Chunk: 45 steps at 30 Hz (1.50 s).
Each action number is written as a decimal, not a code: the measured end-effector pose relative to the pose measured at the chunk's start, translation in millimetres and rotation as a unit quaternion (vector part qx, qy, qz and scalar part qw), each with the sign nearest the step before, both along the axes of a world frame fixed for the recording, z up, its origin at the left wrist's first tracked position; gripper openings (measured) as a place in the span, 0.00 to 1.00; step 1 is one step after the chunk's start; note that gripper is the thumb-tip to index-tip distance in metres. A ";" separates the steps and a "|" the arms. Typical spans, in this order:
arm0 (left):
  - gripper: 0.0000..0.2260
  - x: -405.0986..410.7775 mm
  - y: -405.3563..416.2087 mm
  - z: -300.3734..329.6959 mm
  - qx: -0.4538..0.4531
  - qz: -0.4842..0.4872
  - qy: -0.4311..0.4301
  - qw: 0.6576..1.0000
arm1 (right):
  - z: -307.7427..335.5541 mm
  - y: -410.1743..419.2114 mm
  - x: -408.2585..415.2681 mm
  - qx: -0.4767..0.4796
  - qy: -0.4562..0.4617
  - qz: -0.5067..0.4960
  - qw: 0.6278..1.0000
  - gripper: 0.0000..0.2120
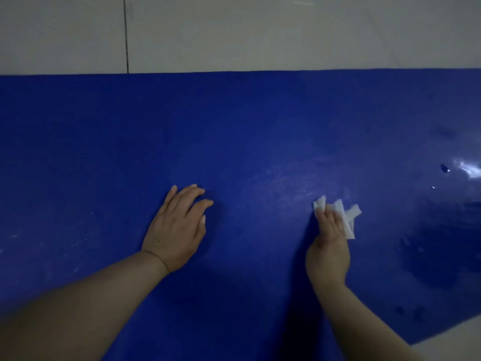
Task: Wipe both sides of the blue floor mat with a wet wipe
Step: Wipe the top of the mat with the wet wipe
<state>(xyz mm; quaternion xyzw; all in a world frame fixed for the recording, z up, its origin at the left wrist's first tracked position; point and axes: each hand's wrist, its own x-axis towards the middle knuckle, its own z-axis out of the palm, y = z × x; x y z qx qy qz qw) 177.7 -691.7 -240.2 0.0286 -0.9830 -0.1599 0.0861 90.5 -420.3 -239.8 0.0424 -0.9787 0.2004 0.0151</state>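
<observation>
Pale floor tiles (260, 32) are showing along the top of the frame and again at the lower right corner, and the blue floor mat (234, 126) is lying flat over them, filling pretty much everything from the upper third down. The wet wipe (346, 217) is sitting right of center, bunched up under the right hand (329, 246), whose fingers are pressing it onto the mat; I can't tell whether they're curling round it. There's a faint damp streak arcing just above the wipe, and shiny wet patches are glinting at the right edge, so I'd guess that part is getting done first. The left hand (179, 227) is resting near center, fingers spread and mostly straight, holding nothing, probably just pinning the mat so it isn't sliding around. Little pale specks on the lower left look untouched.
</observation>
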 end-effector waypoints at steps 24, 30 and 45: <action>0.17 -1.6 -1.2 1.3 -0.005 0.011 -0.011 1.000 | -2.2 -55.6 39.5 0.018 0.039 0.326 0.944 0.32; 0.16 -1.2 2.5 0.9 -0.015 -0.002 0.001 1.000 | 6.8 -38.5 -15.5 0.010 0.002 0.046 0.999 0.33; 0.17 34.1 10.9 -0.4 -0.003 -0.059 -0.036 0.998 | 10.0 -8.3 22.5 0.028 0.044 0.098 0.994 0.36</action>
